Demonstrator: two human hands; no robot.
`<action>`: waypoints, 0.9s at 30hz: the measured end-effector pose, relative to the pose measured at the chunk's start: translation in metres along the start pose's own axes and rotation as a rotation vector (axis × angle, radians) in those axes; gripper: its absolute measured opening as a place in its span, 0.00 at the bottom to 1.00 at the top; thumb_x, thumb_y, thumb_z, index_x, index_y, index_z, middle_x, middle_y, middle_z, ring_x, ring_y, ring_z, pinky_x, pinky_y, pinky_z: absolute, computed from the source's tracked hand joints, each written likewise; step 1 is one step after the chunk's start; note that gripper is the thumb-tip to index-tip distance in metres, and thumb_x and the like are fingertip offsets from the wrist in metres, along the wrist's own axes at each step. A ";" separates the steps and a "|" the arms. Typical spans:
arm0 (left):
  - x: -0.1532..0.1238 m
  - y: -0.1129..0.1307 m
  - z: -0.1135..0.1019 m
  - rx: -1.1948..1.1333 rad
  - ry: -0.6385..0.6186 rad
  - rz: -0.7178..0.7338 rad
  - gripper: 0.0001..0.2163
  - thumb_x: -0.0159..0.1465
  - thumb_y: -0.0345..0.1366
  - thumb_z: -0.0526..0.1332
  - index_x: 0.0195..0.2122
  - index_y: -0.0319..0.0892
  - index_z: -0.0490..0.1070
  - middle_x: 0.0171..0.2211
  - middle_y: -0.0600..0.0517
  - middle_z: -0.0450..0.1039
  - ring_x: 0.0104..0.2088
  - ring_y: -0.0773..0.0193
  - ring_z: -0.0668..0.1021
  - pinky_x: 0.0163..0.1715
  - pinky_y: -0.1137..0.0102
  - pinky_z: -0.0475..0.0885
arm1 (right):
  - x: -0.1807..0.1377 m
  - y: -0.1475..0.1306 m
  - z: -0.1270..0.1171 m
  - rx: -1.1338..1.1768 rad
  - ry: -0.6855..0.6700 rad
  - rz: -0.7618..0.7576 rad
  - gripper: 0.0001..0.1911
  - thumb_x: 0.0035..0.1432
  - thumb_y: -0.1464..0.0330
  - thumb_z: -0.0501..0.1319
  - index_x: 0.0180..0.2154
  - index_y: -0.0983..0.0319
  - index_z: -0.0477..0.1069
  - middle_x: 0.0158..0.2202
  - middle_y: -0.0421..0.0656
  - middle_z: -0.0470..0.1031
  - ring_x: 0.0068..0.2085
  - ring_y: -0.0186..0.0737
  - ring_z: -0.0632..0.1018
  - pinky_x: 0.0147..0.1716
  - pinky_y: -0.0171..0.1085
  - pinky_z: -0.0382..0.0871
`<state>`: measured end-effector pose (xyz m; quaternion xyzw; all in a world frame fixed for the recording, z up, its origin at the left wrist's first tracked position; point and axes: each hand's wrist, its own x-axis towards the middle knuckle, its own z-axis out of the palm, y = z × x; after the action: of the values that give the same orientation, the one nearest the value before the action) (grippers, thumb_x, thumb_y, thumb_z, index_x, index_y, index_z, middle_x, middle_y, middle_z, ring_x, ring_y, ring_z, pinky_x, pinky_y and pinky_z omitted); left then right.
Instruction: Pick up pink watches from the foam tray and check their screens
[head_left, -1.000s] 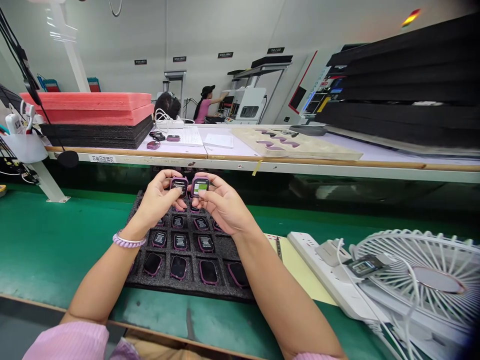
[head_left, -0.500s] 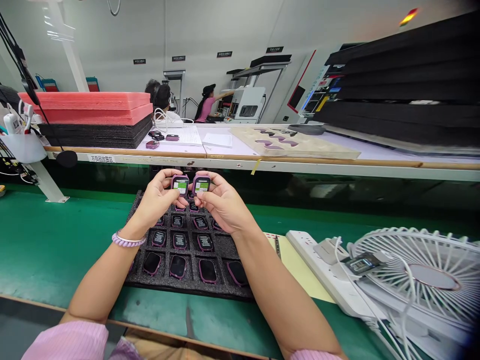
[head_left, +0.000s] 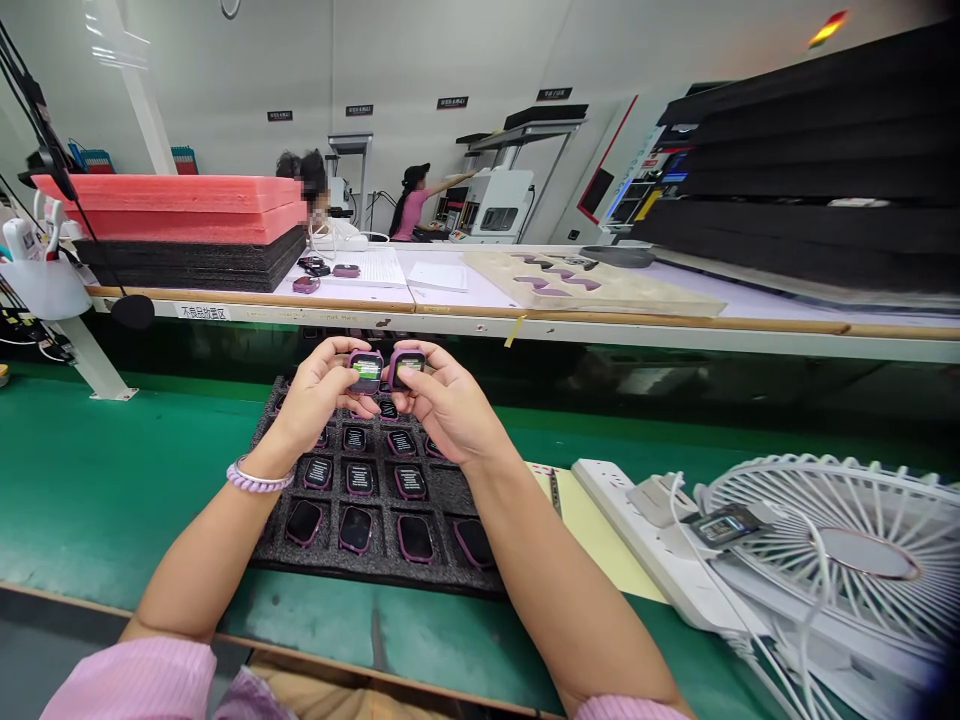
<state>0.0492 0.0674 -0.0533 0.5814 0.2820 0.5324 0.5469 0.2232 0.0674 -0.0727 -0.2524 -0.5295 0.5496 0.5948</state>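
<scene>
My left hand (head_left: 315,400) pinches a purple smartwatch body (head_left: 366,368) with a lit green screen. Close beside it, my right hand (head_left: 442,405) grips a second purple watch body (head_left: 409,364), its thumb lying across part of the screen. Both are held above the far end of a black foam tray (head_left: 450,492) on the green mat. Several more purple watch bodies (head_left: 360,480) sit in the tray's pockets, some with text on their screens, the nearest row dark.
A white fan (head_left: 840,545) and a white power strip (head_left: 637,520) lie at the right. A yellow sheet (head_left: 600,540) sits beside the tray. On the raised shelf (head_left: 465,320) behind are stacked pink and black foam (head_left: 180,230). People work at the back.
The left watch's screen went from dark text to lit green. My right thumb has slid onto the right watch's screen. Both hands stay above the tray.
</scene>
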 end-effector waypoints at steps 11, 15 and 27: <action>0.000 0.001 0.002 0.048 0.027 0.018 0.16 0.55 0.36 0.62 0.44 0.40 0.66 0.33 0.52 0.74 0.20 0.67 0.78 0.20 0.74 0.78 | -0.001 -0.001 0.002 0.000 -0.010 0.004 0.26 0.47 0.64 0.74 0.47 0.60 0.69 0.35 0.39 0.74 0.27 0.34 0.71 0.26 0.33 0.69; -0.001 0.001 0.001 0.033 0.019 0.023 0.16 0.55 0.36 0.62 0.45 0.39 0.66 0.33 0.53 0.74 0.21 0.66 0.79 0.20 0.73 0.78 | -0.001 -0.003 0.003 0.004 -0.012 0.005 0.26 0.47 0.64 0.74 0.46 0.60 0.69 0.35 0.39 0.74 0.27 0.35 0.72 0.27 0.34 0.70; 0.000 0.000 0.002 0.076 0.028 0.044 0.19 0.54 0.36 0.63 0.46 0.39 0.65 0.34 0.53 0.74 0.21 0.66 0.79 0.21 0.74 0.78 | 0.000 -0.001 0.002 0.033 -0.031 0.005 0.27 0.47 0.65 0.75 0.47 0.60 0.68 0.34 0.38 0.75 0.27 0.33 0.74 0.28 0.32 0.71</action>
<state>0.0511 0.0669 -0.0530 0.6003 0.2965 0.5412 0.5088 0.2218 0.0664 -0.0714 -0.2352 -0.5289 0.5637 0.5892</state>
